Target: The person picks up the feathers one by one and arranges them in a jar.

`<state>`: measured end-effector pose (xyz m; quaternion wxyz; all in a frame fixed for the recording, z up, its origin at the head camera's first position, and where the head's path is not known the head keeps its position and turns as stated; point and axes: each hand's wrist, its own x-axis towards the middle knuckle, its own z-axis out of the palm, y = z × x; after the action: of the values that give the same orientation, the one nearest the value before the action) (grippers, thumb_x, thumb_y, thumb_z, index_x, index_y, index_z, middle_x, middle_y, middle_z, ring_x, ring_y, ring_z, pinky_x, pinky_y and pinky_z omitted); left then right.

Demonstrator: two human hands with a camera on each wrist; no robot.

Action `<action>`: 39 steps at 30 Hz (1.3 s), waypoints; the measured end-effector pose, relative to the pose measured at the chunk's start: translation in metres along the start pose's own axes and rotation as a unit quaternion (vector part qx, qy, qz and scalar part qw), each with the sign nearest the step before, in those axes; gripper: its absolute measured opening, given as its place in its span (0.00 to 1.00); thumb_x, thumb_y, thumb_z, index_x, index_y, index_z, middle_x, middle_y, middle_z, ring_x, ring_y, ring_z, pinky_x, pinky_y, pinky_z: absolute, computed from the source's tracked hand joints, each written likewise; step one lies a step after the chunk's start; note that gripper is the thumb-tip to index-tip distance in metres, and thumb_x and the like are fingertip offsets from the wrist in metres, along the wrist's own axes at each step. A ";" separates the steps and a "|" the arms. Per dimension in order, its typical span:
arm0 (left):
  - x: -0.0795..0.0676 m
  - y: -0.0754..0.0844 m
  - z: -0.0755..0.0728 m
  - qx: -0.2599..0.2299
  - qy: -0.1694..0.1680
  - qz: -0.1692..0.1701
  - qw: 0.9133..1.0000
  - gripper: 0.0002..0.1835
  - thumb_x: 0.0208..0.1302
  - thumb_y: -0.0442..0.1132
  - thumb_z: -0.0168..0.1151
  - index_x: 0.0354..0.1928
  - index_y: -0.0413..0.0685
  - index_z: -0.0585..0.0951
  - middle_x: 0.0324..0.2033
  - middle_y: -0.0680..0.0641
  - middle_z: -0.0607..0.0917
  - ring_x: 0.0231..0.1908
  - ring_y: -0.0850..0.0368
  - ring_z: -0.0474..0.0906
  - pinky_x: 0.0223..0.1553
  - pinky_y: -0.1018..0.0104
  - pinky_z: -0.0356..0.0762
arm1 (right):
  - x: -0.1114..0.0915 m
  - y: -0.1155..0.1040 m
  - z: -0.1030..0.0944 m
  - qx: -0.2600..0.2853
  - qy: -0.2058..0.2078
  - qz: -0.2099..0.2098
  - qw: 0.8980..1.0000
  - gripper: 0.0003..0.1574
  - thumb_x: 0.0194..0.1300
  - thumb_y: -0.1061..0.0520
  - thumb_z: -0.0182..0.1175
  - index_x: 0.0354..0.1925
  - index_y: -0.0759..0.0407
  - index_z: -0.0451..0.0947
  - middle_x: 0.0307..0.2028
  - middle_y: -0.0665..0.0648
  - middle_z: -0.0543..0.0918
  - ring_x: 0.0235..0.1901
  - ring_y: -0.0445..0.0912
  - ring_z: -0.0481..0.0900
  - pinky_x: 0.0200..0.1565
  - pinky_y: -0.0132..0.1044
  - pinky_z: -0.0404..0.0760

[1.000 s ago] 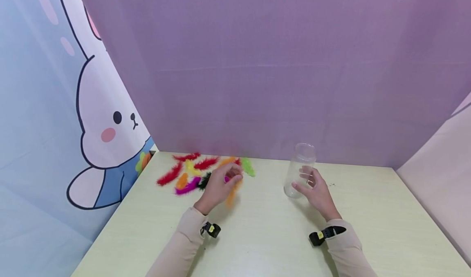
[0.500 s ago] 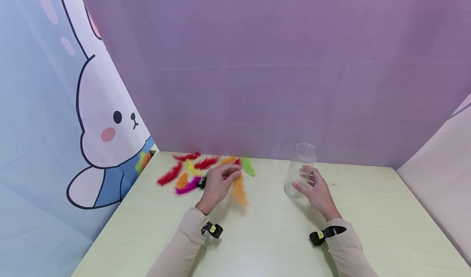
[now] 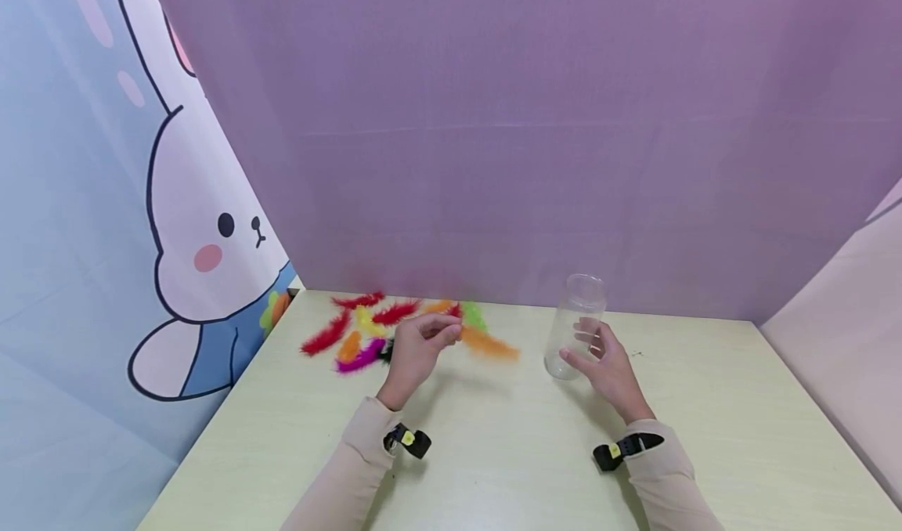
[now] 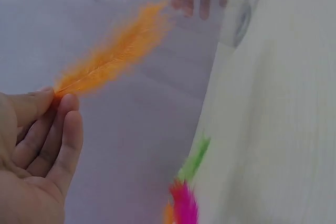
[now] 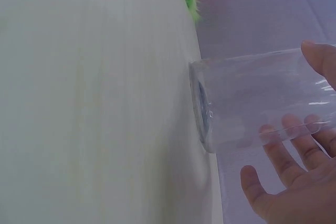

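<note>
Orange feather (image 3: pixel 491 345) above table (image 3: pixel 493 468), base pinched in left hand (image 3: pixel 414 352), thumb against fingers; long axis left-right, tip pointing right, dipping slightly. Right hand (image 3: pixel 610 370) fingers curved round upright clear jar (image 3: pixel 568 326).

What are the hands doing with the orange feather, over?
Left hand: pinching orange feather above table. Right hand: holding clear jar. Nothing visible between feather and jar.
</note>
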<state>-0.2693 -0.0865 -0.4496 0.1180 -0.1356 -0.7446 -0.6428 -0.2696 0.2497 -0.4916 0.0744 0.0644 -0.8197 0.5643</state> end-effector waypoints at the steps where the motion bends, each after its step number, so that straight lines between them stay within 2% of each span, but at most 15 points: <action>1: 0.000 0.000 0.000 -0.005 -0.001 -0.003 1.000 0.09 0.64 0.40 0.72 0.44 0.48 0.90 0.37 0.42 0.91 0.37 0.51 0.87 0.42 0.70 0.86 | 0.000 0.001 0.000 0.000 0.000 0.000 1.000 0.49 0.64 0.51 0.72 0.74 0.60 0.59 0.71 0.66 0.70 0.70 0.62 0.69 0.73 0.61 0.60; 6: 0.000 0.003 0.002 -0.020 0.000 -0.010 1.000 0.12 0.63 0.42 0.72 0.45 0.44 0.90 0.36 0.40 0.90 0.35 0.54 0.85 0.41 0.71 0.84 | 0.002 0.004 0.001 0.000 0.004 -0.002 1.000 0.49 0.64 0.49 0.72 0.73 0.61 0.60 0.70 0.65 0.71 0.70 0.61 0.70 0.73 0.60 0.61; 12: -0.002 0.010 0.006 -0.024 0.001 0.004 1.000 0.11 0.63 0.44 0.72 0.43 0.47 0.91 0.35 0.40 0.90 0.34 0.56 0.84 0.38 0.67 0.84 | 0.005 0.009 0.000 -0.002 0.005 -0.007 1.000 0.50 0.64 0.48 0.73 0.73 0.61 0.60 0.70 0.65 0.71 0.69 0.61 0.70 0.73 0.61 0.61; 19: -0.003 0.016 0.013 -0.063 0.000 0.013 0.998 0.12 0.64 0.42 0.72 0.43 0.41 0.90 0.37 0.36 0.89 0.34 0.58 0.84 0.39 0.68 0.84 | 0.005 0.010 0.001 0.004 -0.004 -0.004 1.000 0.52 0.63 0.46 0.73 0.75 0.60 0.58 0.71 0.65 0.70 0.70 0.62 0.69 0.73 0.62 0.60; 22: -0.004 0.019 0.017 -0.065 -0.002 0.020 0.998 0.11 0.65 0.42 0.72 0.42 0.42 0.90 0.37 0.36 0.89 0.35 0.54 0.85 0.40 0.64 0.85 | 0.005 0.011 0.001 0.004 -0.004 -0.002 1.000 0.52 0.63 0.46 0.73 0.75 0.59 0.58 0.71 0.65 0.70 0.70 0.62 0.68 0.73 0.62 0.60; 27: -0.005 0.025 0.021 -0.065 -0.004 0.032 0.997 0.10 0.65 0.41 0.72 0.43 0.43 0.90 0.37 0.38 0.89 0.36 0.48 0.85 0.40 0.64 0.85 | 0.004 0.011 0.000 0.004 -0.005 -0.003 1.000 0.53 0.64 0.45 0.72 0.75 0.60 0.58 0.71 0.66 0.69 0.70 0.62 0.68 0.73 0.62 0.60; 29: -0.005 0.027 0.022 -0.064 -0.003 0.033 0.997 0.10 0.65 0.41 0.72 0.43 0.44 0.90 0.36 0.41 0.90 0.36 0.52 0.85 0.39 0.67 0.84 | 0.004 0.010 0.000 0.003 -0.004 -0.003 1.000 0.52 0.64 0.45 0.72 0.75 0.60 0.58 0.71 0.66 0.70 0.70 0.62 0.68 0.74 0.62 0.60; 34: -0.001 0.033 0.027 -0.061 0.008 0.041 0.997 0.10 0.64 0.41 0.72 0.44 0.45 0.90 0.37 0.46 0.91 0.36 0.59 0.86 0.41 0.65 0.85 | 0.004 0.009 -0.001 0.003 -0.002 -0.001 1.000 0.52 0.64 0.46 0.72 0.75 0.60 0.58 0.71 0.65 0.70 0.70 0.61 0.68 0.73 0.61 0.61; 39: 0.003 0.040 0.032 -0.065 0.013 0.061 0.996 0.10 0.65 0.41 0.71 0.44 0.44 0.90 0.37 0.42 0.91 0.35 0.57 0.87 0.41 0.62 0.86 | 0.003 0.008 0.001 0.001 -0.002 -0.001 1.000 0.52 0.64 0.46 0.72 0.75 0.59 0.58 0.71 0.65 0.70 0.70 0.61 0.69 0.73 0.60 0.62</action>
<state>-0.2577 -0.0488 -0.4163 0.1577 -0.1802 -0.6900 -0.6831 -0.2740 0.2520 -0.4988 0.0732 0.0666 -0.8193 0.5648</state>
